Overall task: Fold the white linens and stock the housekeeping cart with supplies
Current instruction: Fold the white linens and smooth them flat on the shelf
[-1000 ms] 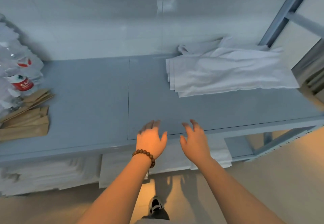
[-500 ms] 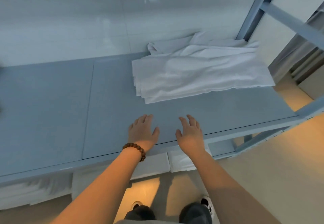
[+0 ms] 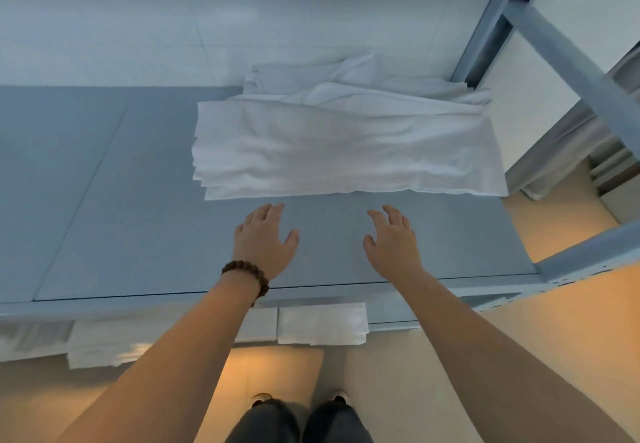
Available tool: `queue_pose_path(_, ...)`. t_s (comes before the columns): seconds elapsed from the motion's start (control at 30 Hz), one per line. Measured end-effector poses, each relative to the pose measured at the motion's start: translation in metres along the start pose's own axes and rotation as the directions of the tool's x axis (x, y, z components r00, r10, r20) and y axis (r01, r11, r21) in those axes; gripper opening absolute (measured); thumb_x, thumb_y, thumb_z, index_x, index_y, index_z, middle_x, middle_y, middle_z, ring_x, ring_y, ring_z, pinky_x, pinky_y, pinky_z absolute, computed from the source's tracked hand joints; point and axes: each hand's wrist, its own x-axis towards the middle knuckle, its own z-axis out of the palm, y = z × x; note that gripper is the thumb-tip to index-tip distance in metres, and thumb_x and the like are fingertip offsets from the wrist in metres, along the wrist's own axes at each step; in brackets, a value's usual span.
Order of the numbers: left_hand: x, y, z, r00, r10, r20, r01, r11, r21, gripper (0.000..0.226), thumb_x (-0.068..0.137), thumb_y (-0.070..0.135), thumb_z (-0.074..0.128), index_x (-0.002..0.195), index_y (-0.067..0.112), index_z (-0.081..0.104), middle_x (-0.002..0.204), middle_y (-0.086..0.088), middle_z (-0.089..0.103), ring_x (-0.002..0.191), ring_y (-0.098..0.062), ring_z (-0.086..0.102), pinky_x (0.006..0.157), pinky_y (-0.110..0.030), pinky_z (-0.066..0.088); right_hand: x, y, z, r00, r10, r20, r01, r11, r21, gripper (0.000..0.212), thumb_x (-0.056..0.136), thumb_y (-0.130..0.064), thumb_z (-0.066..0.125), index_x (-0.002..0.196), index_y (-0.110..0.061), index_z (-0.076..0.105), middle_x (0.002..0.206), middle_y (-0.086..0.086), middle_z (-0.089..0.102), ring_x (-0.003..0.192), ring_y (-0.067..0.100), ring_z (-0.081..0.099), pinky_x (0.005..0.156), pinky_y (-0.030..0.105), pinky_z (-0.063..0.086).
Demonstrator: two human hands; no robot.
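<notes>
Both hands empty, fingers spread and relaxed. Left hand (image 3: 265, 240) and right hand (image 3: 391, 241) are palm-down over the shelf (image 3: 104, 200), just short of the near edge of the linen pile (image 3: 332, 151). They are set apart, likely to take that edge at two points for a fold. The pile lies back right, near the rack post (image 3: 491, 19). Its left edge is layered and its rear rumpled, so I judge it half-folded. Count: one pile on top, layers too fine to count; at least two folded stacks (image 3: 322, 326) on the lower shelf; one bead bracelet (image 3: 247, 272), left wrist.
</notes>
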Motion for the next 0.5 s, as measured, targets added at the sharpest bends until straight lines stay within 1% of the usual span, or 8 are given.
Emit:
queue_pose_path(0.07, 0.019, 0.004, 0.004, 1.000, 0.010, -0.004, -0.010, 1.000, 0.026, 0.061, 0.092, 0.042, 0.050, 0.146, 0.016, 0.035, 0.151, -0.006, 0.036, 0.139, -0.025, 0.030, 0.111, -0.045, 0.025, 0.021, 0.013, -0.003, 1.000, -0.021, -0.005, 0.021, 0.999, -0.035, 0.053, 0.093, -0.024, 0.048, 0.144, -0.018, 0.036, 0.154, 0.012, 0.024, 0.141, 0.030, 0.020, 0.113, 0.044, 0.024)
queue_pose_path(0.17, 0.057, 0.008, 0.014, 0.999, 0.041, 0.007, -0.042, 0.994, 0.099, 0.063, 0.093, 0.045, 0.048, 0.148, 0.018, 0.030, 0.155, -0.007, 0.028, 0.143, -0.024, 0.022, 0.113, -0.045, 0.022, 0.061, 0.030, -0.006, 0.998, -0.064, -0.027, 0.062, 0.994, -0.086, 0.055, 0.092, -0.028, 0.049, 0.144, -0.021, 0.034, 0.156, 0.009, 0.019, 0.146, 0.027, 0.009, 0.116, 0.045, 0.018)
queue_pose_path(0.23, 0.086, 0.010, 0.023, 0.998, 0.063, 0.019, -0.066, 0.985, 0.161, 0.066, 0.092, 0.046, 0.047, 0.149, 0.021, 0.026, 0.158, -0.006, 0.021, 0.145, -0.025, 0.016, 0.114, -0.046, 0.020, 0.090, 0.040, -0.008, 0.995, -0.084, -0.051, 0.078, 0.990, -0.117, 0.056, 0.091, -0.030, 0.051, 0.144, -0.025, 0.033, 0.158, 0.006, 0.015, 0.147, 0.025, 0.003, 0.117, 0.047, 0.014)
queue_pose_path(0.3, 0.114, 0.010, 0.035, 0.996, 0.080, 0.051, -0.089, 0.969, 0.231, 0.069, 0.092, 0.049, 0.046, 0.151, 0.024, 0.019, 0.160, -0.004, 0.011, 0.147, -0.025, 0.008, 0.116, -0.047, 0.017, 0.117, 0.047, -0.006, 0.994, -0.077, -0.078, 0.066, 0.989, -0.134, 0.058, 0.091, -0.032, 0.052, 0.144, -0.027, 0.031, 0.158, 0.005, 0.012, 0.147, 0.025, 0.000, 0.117, 0.049, 0.012)
queue_pose_path(0.37, 0.138, 0.008, 0.047, 0.992, 0.087, 0.086, -0.109, 0.948, 0.298, 0.075, 0.091, 0.053, 0.046, 0.152, 0.028, 0.011, 0.162, -0.002, 0.000, 0.148, -0.025, -0.002, 0.118, -0.050, 0.011, 0.140, 0.052, -0.001, 0.994, -0.068, -0.086, 0.055, 0.987, -0.150, 0.061, 0.093, -0.035, 0.052, 0.147, -0.030, 0.025, 0.160, 0.003, 0.007, 0.147, 0.024, -0.002, 0.117, 0.052, 0.011)
queue_pose_path(0.43, 0.160, 0.004, 0.055, 0.990, 0.090, 0.106, -0.121, 0.933, 0.340, 0.077, 0.090, 0.057, 0.046, 0.152, 0.033, 0.006, 0.161, 0.001, -0.008, 0.147, -0.027, -0.009, 0.117, -0.054, 0.005, 0.162, 0.056, 0.004, 0.995, -0.072, -0.071, 0.059, 0.983, -0.171, 0.066, 0.094, -0.038, 0.050, 0.150, -0.035, 0.015, 0.161, -0.001, -0.001, 0.147, 0.023, -0.007, 0.116, 0.055, 0.006)
queue_pose_path(0.5, 0.175, -0.001, 0.060, 0.989, 0.076, 0.127, -0.117, 0.928, 0.355, 0.072, 0.091, 0.058, 0.042, 0.150, 0.040, 0.005, 0.161, 0.004, -0.011, 0.147, -0.029, -0.011, 0.115, -0.058, 0.005, 0.179, 0.060, 0.008, 0.997, -0.070, -0.031, 0.064, 0.983, -0.175, 0.068, 0.094, -0.042, 0.048, 0.150, -0.041, 0.009, 0.161, -0.004, -0.007, 0.147, 0.022, -0.010, 0.114, 0.059, 0.003)
